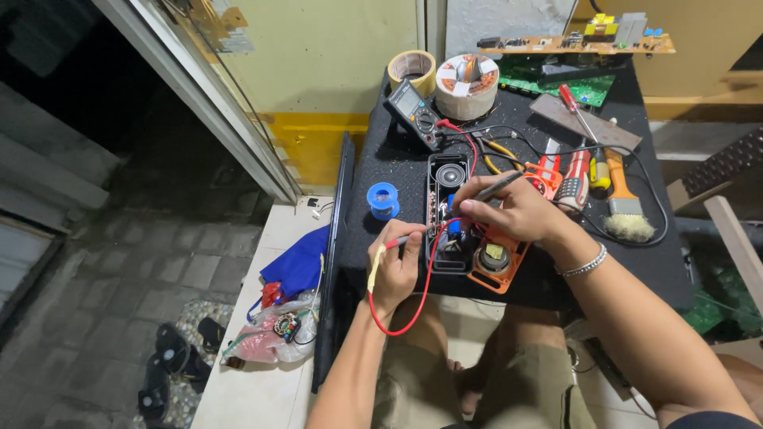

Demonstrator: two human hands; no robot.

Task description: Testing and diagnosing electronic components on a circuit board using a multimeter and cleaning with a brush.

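Hands pinch probes: left hand (395, 266) the red probe (400, 241), right hand (513, 213) the black probe (499, 187), tips inside the open black oblong speaker casing (447, 213) lying between them.

red probe lead (420, 290) | orange speaker shell (497, 266) | blue spool (383, 198) — black mat (397, 163)

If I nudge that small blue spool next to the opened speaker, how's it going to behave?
The small blue spool appears to rest flat on one flange on the black work mat, so a nudge would probably slide it rather than roll it. The mat looks fuzzy, likely adding grip. It seems small and light; tipped onto its rim, it could roll off the nearby edge.
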